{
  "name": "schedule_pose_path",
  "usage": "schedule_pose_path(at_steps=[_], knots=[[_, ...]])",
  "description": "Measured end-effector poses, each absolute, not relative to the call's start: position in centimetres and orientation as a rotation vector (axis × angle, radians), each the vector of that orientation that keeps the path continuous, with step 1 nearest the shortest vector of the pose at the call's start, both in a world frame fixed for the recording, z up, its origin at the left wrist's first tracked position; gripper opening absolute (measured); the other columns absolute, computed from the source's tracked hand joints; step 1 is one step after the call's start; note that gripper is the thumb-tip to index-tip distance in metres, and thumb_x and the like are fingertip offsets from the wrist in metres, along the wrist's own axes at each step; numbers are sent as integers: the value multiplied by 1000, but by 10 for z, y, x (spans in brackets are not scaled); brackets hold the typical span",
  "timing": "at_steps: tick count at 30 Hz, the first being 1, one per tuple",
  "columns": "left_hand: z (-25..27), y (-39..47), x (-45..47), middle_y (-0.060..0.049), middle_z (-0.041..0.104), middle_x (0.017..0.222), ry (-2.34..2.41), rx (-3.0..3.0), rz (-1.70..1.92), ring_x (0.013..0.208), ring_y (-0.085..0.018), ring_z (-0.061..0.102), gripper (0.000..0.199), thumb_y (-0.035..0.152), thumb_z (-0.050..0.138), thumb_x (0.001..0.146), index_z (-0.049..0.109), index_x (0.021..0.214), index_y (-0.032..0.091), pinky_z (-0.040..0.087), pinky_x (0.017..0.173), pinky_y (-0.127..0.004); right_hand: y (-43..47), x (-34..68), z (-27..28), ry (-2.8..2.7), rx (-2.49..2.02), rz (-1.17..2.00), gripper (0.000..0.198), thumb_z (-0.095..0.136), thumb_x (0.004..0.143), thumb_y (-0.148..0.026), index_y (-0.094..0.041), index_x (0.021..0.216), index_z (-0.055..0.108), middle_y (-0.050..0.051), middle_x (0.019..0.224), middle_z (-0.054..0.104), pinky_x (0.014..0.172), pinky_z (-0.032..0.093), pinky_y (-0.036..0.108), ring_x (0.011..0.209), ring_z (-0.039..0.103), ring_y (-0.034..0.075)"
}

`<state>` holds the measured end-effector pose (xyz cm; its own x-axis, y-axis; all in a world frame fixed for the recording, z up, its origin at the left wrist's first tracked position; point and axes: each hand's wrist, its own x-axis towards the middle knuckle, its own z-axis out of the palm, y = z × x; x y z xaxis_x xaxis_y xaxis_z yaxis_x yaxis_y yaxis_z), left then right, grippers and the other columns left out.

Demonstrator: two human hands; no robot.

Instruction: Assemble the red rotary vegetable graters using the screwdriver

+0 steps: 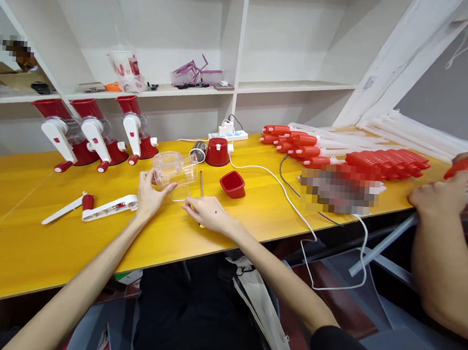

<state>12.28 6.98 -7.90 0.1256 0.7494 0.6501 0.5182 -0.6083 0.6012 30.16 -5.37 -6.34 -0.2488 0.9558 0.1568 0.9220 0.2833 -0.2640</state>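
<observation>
My left hand (pixel 152 196) grips a clear plastic rotary grater housing (pixel 171 168) by its left side, tilted above the yellow table. Close to the housing's lower rim is my right hand (pixel 208 212), its fingers closed; what they pinch, if anything, is hidden. A screwdriver (pixel 202 183) lies partly under that hand, its thin shaft pointing away from me. Behind the housing rests a metal grater drum (pixel 198 150), beside a red base (pixel 217 152). A red hopper (pixel 232 184) lies to the right. At left is a white crank handle (pixel 111 208) with a red knob.
Three assembled rotary graters (pixel 136 129) stand along the back left. A power strip (pixel 228 135) trails a white cable across the table. Several red hand pumps (pixel 307 148) with clear tubes are piled at right. A co-worker's hand (pixel 441 195) holds another red pump.
</observation>
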Motion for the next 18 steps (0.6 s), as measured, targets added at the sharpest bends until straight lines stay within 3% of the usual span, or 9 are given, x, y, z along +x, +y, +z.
schedule_pose_path(at_steps=[5, 8, 10, 13, 15, 18], knots=[[-83, 41, 121, -12, 55, 118, 1227, 1976, 1480, 108, -26, 59, 77, 68, 74, 73, 52, 128, 19, 51, 96, -42, -51, 304, -69, -2264, -1724, 183, 40, 33, 105, -43, -17, 108, 64, 9, 95, 74, 67, 23, 25, 83, 66, 15], [-89, 4, 111, -12, 59, 121, 1238, 1804, 1523, 110, -23, 61, 54, 57, 65, 86, 51, 124, 21, 52, 92, -37, -51, 304, -69, -2262, -1723, 195, 37, 35, 105, -42, -17, 110, 63, 8, 91, 73, 66, 23, 24, 79, 65, 14], [-91, -18, 105, -9, 66, 108, 1230, 1892, 1356, 94, -20, 65, 36, 52, 56, 92, 56, 111, 21, 52, 82, -33, -52, 304, -68, -2267, -1725, 195, 37, 36, 104, -42, -17, 109, 63, 8, 87, 73, 65, 23, 25, 77, 64, 14], [-86, -35, 101, -4, 69, 81, 1165, 2269, 737, 63, -18, 60, 29, 48, 53, 93, 64, 97, 22, 42, 60, -30, -54, 302, -67, -2276, -1746, 187, 39, 36, 104, -41, -16, 99, 65, 8, 83, 71, 64, 25, 25, 74, 63, 14], [-81, -35, 104, -3, 67, 70, 1187, 2454, 483, 55, -19, 55, 29, 47, 54, 92, 67, 93, 22, 32, 55, -30, -54, 301, -67, -2277, -1771, 181, 40, 35, 104, -40, -15, 93, 66, 7, 80, 69, 66, 30, 24, 73, 62, 13], [-78, -30, 111, -4, 67, 67, 1249, 2604, 386, 54, -20, 55, 29, 46, 52, 93, 68, 91, 22, 25, 54, -31, -54, 300, -68, -2274, -1811, 173, 40, 40, 103, -44, -13, 93, 65, 4, 80, 66, 74, 45, 25, 74, 61, 11]])
